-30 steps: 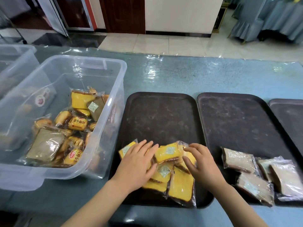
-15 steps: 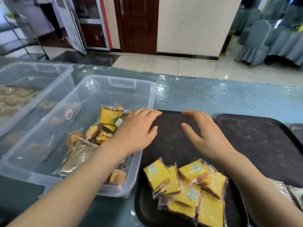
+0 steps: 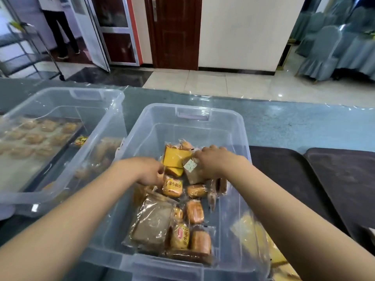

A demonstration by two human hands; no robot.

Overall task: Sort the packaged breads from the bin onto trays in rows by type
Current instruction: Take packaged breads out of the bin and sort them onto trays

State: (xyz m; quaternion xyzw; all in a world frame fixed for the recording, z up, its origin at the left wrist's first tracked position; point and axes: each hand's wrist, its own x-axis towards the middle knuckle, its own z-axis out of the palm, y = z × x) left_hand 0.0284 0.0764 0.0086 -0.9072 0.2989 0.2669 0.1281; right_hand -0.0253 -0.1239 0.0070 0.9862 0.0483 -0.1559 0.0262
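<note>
Reaching into the clear bin [image 3: 233, 126], both hands work at the far end of the heap, which I judge is because the flat sliced packs lie there on top and are the easiest to lift out by type. The left hand [image 3: 149, 171] comes in low with its fingers curled down by the near left corner of the yellow cake pack [image 3: 175, 158]; motion blur hides the fingertips, so whether they already pinch the wrapper cannot be told. The right hand [image 3: 212, 159] lies knuckles up over the brown bread pack [image 3: 193, 172], fingers bent down over its far edge and apparently closing on it, though the grip itself is hidden beneath the hand.

The yellow pack sits just left of the right hand, tilted, its clear film glossy and crinkled. The brown slice under that hand carries a small pale sachet [image 3: 190, 165] behind the film. Nearer the person than both hands lie several small golden rolls [image 3: 172, 186] in printed wrappers, and a large brown slice [image 3: 152, 222] in loose, wrinkled plastic.

To the right of the right arm, the dark trays [image 3: 288, 179] rest on the blue surface [image 3: 284, 126], just beside the bin, presumably kept close for short carries. A second bin [image 3: 95, 98] stands left of the left arm.
</note>
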